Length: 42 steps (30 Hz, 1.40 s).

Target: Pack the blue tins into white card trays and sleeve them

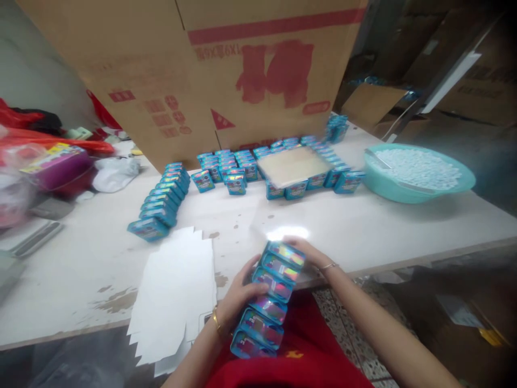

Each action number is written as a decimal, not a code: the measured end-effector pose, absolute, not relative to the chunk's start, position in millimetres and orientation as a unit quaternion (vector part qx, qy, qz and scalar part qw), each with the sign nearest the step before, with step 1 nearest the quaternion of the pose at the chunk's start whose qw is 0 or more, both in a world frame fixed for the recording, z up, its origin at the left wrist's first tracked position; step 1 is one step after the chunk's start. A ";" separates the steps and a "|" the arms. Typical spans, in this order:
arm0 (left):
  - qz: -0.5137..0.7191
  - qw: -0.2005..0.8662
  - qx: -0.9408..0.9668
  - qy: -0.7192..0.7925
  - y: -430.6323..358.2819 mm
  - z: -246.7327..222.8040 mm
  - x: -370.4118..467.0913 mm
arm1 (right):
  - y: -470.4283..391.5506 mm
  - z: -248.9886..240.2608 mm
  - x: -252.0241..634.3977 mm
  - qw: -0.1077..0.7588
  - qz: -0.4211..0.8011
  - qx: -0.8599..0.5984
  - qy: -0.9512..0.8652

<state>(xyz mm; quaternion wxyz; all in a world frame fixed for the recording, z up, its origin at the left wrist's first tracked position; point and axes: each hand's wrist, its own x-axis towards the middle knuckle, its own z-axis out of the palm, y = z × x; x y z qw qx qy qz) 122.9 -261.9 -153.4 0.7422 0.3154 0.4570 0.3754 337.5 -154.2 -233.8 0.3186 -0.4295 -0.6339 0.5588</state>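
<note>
A row of several small blue boxes with shiny tops [272,285] is held together at the table's front edge, above my red clothing. My left hand [244,288] wraps round the row's left side, its thumb lying over one box. At the far end, my right hand [302,249] grips the row, its fingers partly hidden behind the top box. Left of the row lies a spread stack of white sheets [175,293]. More blue boxes [165,199] stand in a slanting line behind the sheets.
Several blue box rows [226,167] stand before a large cardboard carton [226,81]. A beige board [293,166] rests on some. On the right is a turquoise basin [404,191] of small pale pieces. Bags and a purple box [60,170] occupy the left.
</note>
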 end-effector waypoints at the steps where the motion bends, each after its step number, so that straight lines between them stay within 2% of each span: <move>1: 0.374 0.746 0.302 0.460 -260.2 -157.2 122.4 | -153.4 -234.1 338.1 0.309 0.556 -0.418 -0.649; 3: 0.375 0.743 0.276 0.480 -257.7 -164.8 120.2 | -153.6 -234.0 337.5 0.312 0.541 -0.404 -0.668; 9: 0.391 0.727 0.248 0.507 -256.7 -175.0 114.9 | -163.9 -233.8 327.0 0.425 0.446 -0.442 -0.652; 16: 0.362 0.725 0.313 0.495 -246.1 -173.4 120.7 | -162.3 -238.4 332.0 0.435 0.458 -0.427 -0.647; 18: 0.362 0.668 0.370 0.535 -239.0 -174.8 113.3 | -162.0 -237.1 334.8 0.427 0.428 -0.432 -0.669; 21: 0.380 0.516 0.481 0.598 -221.0 -179.2 95.0 | -168.5 -236.0 338.2 0.390 0.351 -0.451 -0.722; 23: 0.369 0.421 0.587 0.585 -204.1 -182.4 86.3 | -177.3 -237.8 339.8 0.355 0.288 -0.479 -0.749; 27: 0.239 0.225 0.795 0.511 -167.0 -185.3 93.9 | -194.1 -243.5 340.2 0.315 0.159 -0.568 -0.744; 31: 0.119 0.092 0.866 0.477 -142.0 -187.8 114.9 | -196.7 -238.0 333.3 0.300 0.074 -0.603 -0.736; 35: 0.141 0.044 0.852 0.502 -135.0 -193.5 120.3 | -194.8 -221.3 321.0 0.350 0.041 -0.606 -0.713; 39: 0.242 0.089 0.810 0.527 -133.4 -192.2 118.5 | -199.1 -208.0 314.2 0.413 0.072 -0.604 -0.677; 42: 0.263 0.111 0.813 0.507 -134.0 -184.9 118.8 | -206.1 -200.7 312.6 0.448 0.101 -0.612 -0.644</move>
